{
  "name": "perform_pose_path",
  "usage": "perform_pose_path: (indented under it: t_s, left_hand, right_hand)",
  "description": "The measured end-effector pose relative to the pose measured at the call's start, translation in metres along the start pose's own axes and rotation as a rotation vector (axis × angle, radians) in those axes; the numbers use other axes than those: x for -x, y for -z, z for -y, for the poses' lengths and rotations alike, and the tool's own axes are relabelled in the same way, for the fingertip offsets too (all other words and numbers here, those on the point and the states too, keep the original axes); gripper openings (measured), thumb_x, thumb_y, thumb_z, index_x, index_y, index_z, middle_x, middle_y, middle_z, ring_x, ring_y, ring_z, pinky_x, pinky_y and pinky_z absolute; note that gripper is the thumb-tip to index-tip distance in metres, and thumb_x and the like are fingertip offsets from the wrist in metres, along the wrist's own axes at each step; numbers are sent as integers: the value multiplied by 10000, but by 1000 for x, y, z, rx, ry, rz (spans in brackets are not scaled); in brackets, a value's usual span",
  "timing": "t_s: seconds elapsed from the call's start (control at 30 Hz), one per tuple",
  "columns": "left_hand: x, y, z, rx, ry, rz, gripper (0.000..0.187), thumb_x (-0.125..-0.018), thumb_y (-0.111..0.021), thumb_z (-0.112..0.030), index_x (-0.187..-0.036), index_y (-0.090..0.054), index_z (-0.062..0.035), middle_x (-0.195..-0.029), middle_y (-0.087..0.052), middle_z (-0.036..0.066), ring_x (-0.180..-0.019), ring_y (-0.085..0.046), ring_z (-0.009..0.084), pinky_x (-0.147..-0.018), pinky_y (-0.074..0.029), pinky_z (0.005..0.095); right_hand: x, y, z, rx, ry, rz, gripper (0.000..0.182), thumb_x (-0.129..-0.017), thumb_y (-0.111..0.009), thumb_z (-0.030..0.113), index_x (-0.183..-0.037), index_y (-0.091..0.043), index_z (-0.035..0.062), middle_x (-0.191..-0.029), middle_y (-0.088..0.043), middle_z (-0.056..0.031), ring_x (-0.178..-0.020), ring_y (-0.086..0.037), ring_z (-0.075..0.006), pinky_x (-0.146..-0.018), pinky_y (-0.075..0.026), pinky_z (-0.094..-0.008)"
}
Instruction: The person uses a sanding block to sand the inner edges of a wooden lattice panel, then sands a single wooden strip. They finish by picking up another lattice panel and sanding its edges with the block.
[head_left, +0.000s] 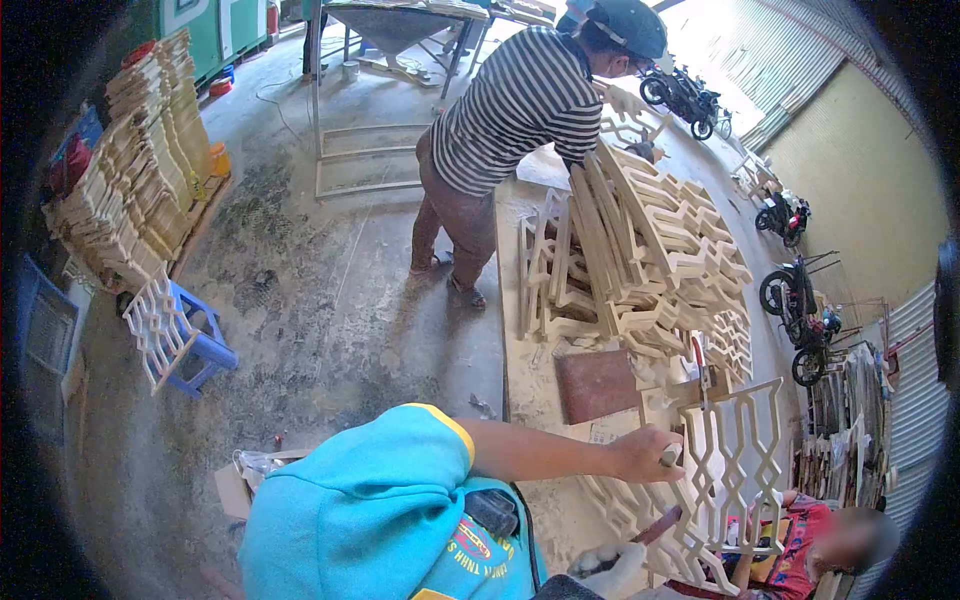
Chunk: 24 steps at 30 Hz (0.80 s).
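My left hand (645,456) is closed at the edge of a pale wooden lattice panel (733,470), which stands tilted over the workbench (525,395). A pale, rounded end shows between its fingers. Lower down, my right hand (612,570), in a whitish glove, grips a thin reddish-brown strip (660,525) that reaches toward the panel's lower bars. Part of this hand is cut off by the bottom edge. Beside my left hand a flat reddish-brown sheet (594,386) lies on the dusty bench.
Stacked lattice panels (660,250) cover the bench's far part, where a co-worker in stripes (510,110) stands. Another person in red (795,545) is beyond my panel. A blue stool (205,345) with a lattice piece and a tall wood stack (140,160) are at left.
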<state>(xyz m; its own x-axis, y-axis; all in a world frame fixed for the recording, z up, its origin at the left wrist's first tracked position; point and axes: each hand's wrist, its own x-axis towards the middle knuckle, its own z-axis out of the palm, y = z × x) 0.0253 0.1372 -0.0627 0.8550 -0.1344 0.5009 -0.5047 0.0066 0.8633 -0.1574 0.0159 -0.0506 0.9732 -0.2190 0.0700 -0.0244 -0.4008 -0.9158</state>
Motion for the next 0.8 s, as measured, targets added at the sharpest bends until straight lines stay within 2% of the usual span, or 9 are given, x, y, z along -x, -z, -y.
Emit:
perform_pose_path:
  t_s: [0.07,0.17,0.27,0.37,0.4,0.53,0.63,0.73,0.8]
  left_hand:
    - [0,1,-5,29,7,2,439,-769,-729,-350,-953,-585,21,-663,-612,205,-633,-627,354,-613,-499,400]
    - [-1,1,-2,16,-37,-7,426,-771,-722,-341,-950,-589,22,-651,-611,206,-603,-624,339,-596,-499,396]
    - [-1,5,-9,53,30,31,431,-769,-725,-351,-938,-593,23,-647,-609,206,-602,-625,335,-597,-500,395]
    - [3,2,-8,32,48,-25,449,-762,-731,-383,-926,-601,15,-653,-609,207,-614,-632,330,-611,-499,408]
    - [1,-4,4,21,-75,-38,471,-748,-739,-415,-931,-612,0,-676,-616,212,-633,-643,316,-631,-500,419]
    - [1,-10,17,62,72,20,435,-702,-785,-444,-822,-646,-50,-771,-664,133,-741,-630,259,-731,-484,414]
    - [3,-7,10,-7,-3,-51,316,-703,-811,-309,-758,-622,-62,-610,-614,80,-545,-583,169,-542,-487,353]
    - [4,-5,5,-75,-39,-39,275,-731,-811,-226,-722,-591,-60,-624,-592,17,-556,-531,93,-525,-454,293]
    - [5,-6,0,-8,-4,-23,252,-743,-799,-177,-717,-580,-56,-630,-567,-7,-574,-506,77,-531,-431,272]
  right_hand:
    - [-2,1,-2,198,114,50,98,-772,-535,-9,-796,-486,72,-678,-478,-28,-528,-446,-137,-439,-321,-256]
    - [0,-9,15,-41,-50,27,98,-800,-567,22,-849,-506,82,-714,-501,-38,-531,-463,-142,-435,-345,-264]
    - [4,15,12,-887,-596,44,328,-827,-704,314,-1012,-544,95,-715,-522,-24,-532,-485,-169,-441,-409,-308]
    - [-7,-23,21,-630,-528,-214,197,-890,-556,314,-859,-480,134,-624,-454,-4,-425,-384,-126,-362,-338,-272]
    - [-7,-28,5,-410,-318,-222,357,-948,-528,345,-660,-404,174,-506,-358,32,-323,-279,-80,-287,-209,-244]
    - [-8,-14,-7,-332,-81,-253,336,-964,-493,282,-660,-403,171,-525,-390,27,-354,-317,-63,-315,-240,-242]
    - [-5,-15,5,-479,-445,-81,191,-905,-608,200,-760,-506,129,-613,-480,38,-435,-425,-61,-357,-318,-222]
    - [-5,-14,-15,-447,-162,-306,177,-889,-645,214,-793,-540,108,-584,-475,33,-400,-411,-59,-345,-318,-229]
    - [1,-6,-5,-397,-196,-171,197,-879,-654,229,-781,-536,105,-574,-473,30,-380,-386,-60,-335,-295,-231]
